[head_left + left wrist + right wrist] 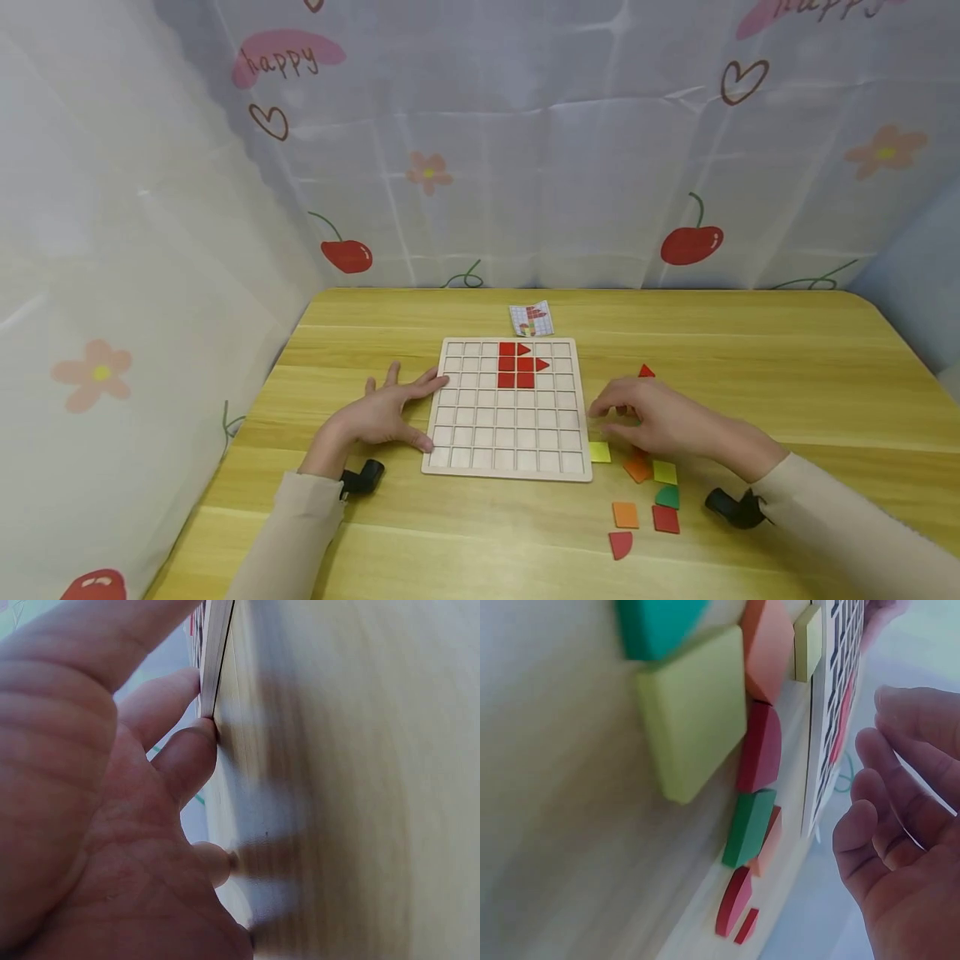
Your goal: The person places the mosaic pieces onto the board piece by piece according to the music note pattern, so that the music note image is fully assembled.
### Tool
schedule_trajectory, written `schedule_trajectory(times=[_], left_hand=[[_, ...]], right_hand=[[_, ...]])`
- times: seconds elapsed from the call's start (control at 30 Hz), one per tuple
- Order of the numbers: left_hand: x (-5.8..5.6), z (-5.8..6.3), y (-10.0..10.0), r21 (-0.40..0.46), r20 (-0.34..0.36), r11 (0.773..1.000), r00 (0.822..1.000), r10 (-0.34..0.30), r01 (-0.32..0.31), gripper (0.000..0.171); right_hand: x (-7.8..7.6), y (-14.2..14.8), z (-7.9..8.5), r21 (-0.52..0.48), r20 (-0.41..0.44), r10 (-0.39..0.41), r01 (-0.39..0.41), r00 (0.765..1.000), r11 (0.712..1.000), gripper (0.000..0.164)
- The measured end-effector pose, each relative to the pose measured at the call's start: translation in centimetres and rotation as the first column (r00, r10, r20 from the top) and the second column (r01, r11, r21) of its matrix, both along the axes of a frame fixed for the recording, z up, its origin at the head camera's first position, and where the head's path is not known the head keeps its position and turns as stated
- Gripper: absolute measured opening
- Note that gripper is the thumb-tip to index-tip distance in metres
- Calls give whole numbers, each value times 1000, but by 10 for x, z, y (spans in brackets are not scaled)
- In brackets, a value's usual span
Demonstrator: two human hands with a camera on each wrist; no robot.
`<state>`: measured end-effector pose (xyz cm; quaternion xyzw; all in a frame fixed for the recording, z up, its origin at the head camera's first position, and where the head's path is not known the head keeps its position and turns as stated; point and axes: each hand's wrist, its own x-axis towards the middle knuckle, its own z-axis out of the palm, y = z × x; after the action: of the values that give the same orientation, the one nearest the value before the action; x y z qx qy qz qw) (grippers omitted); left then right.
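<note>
A wooden grid board (480, 417) lies on the table, with several red squares (507, 364) and two red triangles (542, 365) in its upper cells. My left hand (386, 414) touches the board's left edge with fingers spread. In the left wrist view, its fingertips (196, 735) meet the side of the board. Just right of the board, my right hand (660, 417) hovers over loose pieces, its fingers loosely bent with nothing held. The right wrist view shows a yellow square (697, 712), an orange piece (768, 652) and a green piece (750, 827) beside that hand.
A small printed card (531, 318) lies behind the board. Nearer me on the right are an orange square (626, 515), a red quarter-round (620, 545), a red square (665, 519) and a green piece (667, 497). A red triangle (647, 371) lies beyond the right hand.
</note>
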<state>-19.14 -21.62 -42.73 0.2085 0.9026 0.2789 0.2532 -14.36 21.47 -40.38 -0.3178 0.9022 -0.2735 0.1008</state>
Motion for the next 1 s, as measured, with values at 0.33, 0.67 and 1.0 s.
schedule_trajectory(times=[0.33,0.67,1.0], left_hand=[[0,0,0,1,3,1000,1000,20,-20,105],[1,-1,1,-6,7,1000,1000,17,-17,105],[-1,-4,0,-18,6,1000,1000,25,-25,106]], right_hand=[[31,17,0,-38,-72,33,-36,997,999,24],[56,28,-16,-109,-165,67,-86,984,990,28],[70,43,-25,-155,-110,100,-116,989,981,26]])
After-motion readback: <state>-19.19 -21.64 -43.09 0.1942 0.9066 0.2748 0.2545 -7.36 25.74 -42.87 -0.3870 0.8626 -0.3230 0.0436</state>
